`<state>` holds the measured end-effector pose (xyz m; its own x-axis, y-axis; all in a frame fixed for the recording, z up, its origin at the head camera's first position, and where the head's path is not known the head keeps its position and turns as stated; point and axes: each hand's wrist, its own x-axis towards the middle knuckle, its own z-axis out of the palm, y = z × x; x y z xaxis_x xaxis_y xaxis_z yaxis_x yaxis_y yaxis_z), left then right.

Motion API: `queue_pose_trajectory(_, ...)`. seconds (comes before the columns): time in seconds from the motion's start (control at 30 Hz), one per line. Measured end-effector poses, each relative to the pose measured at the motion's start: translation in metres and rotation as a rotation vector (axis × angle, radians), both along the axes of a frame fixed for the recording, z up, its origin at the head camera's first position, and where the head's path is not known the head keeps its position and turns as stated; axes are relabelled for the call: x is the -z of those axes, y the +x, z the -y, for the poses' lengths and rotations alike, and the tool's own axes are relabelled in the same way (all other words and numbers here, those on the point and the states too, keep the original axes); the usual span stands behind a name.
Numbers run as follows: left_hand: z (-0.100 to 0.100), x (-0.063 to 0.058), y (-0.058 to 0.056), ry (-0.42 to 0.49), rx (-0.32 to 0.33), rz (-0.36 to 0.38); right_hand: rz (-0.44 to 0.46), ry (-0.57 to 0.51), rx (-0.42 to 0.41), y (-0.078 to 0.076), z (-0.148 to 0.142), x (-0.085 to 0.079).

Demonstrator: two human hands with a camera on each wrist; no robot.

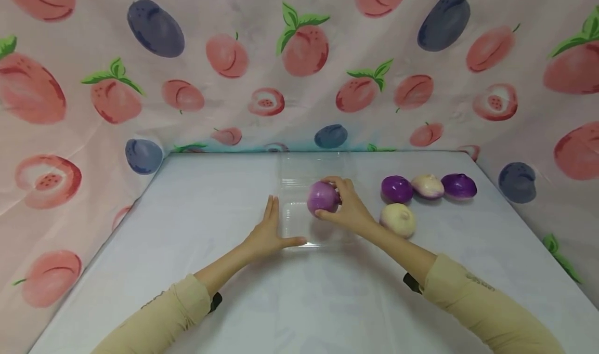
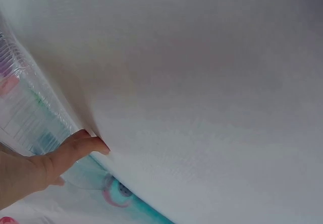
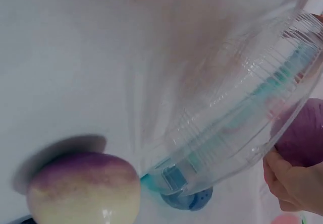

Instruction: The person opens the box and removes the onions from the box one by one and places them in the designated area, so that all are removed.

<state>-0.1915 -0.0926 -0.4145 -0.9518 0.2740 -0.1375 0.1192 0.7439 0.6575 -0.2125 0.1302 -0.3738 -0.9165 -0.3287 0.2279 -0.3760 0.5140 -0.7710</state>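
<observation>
My right hand [image 1: 348, 206] grips a purple turnip [image 1: 323, 198], thumb on its near side and fingers round its far side. The turnip is over a clear plastic clamshell box [image 1: 294, 224], whose lid [image 1: 313, 166] lies folded open toward the back. My left hand [image 1: 267, 237] rests against the box's left side with its fingers straight and its thumb along the front edge. In the left wrist view, the left hand's fingers [image 2: 81, 146] touch the box's side. The right wrist view has the held turnip [image 3: 303, 133] at the rim of the clear box wall [image 3: 242, 123].
Right of the box, a cream turnip [image 1: 398, 220] lies close to my right forearm. Behind it stand a purple turnip [image 1: 396, 189], a whitish turnip [image 1: 428, 186] and a dark purple turnip [image 1: 459, 186] in a row. A fruit-print cloth [image 1: 290, 120] hangs behind the white table [image 1: 210, 203].
</observation>
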Motion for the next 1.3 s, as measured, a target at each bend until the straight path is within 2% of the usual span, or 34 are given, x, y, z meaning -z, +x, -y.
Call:
queue_pose_trajectory(0.23, 0.002, -0.001, 0.0, 0.012, -0.013, -0.011, -0.032, 0.028, 0.03, 0.01, -0.017, -0.009)
queue_pose_trajectory(0.43, -0.001, -0.001, 0.002, 0.008, -0.01, 0.001, -0.008, 0.021, 0.066, 0.018, -0.037, -0.014)
queue_pose_trajectory(0.57, -0.002, -0.001, 0.002, -0.007, -0.008, -0.006, 0.005, -0.002, 0.064, 0.02, -0.046, -0.017)
queue_pose_trajectory(0.97, 0.003, -0.003, 0.001, -0.015, -0.013, -0.012, -0.036, 0.102, 0.098, 0.02, -0.071, -0.021)
queue_pose_trajectory(1.3, 0.003, -0.005, 0.001, -0.004, -0.018, -0.009, -0.05, 0.065, 0.108, 0.018, -0.096, -0.021)
